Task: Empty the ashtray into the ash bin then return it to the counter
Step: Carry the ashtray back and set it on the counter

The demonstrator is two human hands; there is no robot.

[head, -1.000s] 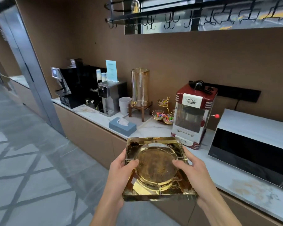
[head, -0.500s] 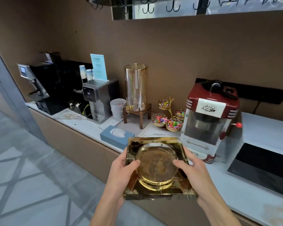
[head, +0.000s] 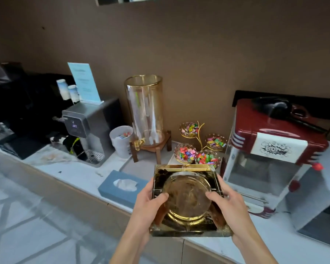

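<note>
Head view: ashtray [head: 187, 199], square amber glass, held level above the tabletop [head: 80, 173] edge. Left hand [head: 149, 206] and right hand [head: 231, 204]: each grip clamped on a side. Risk: smooth glass slipping; knocking the tissue box [head: 120, 187] or popcorn machine [head: 271, 161] on set-down.

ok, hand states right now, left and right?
Left hand: closed on the ashtray's left side, thumb over the rim.
Right hand: closed on the ashtray's right side, thumb over the rim.
</note>
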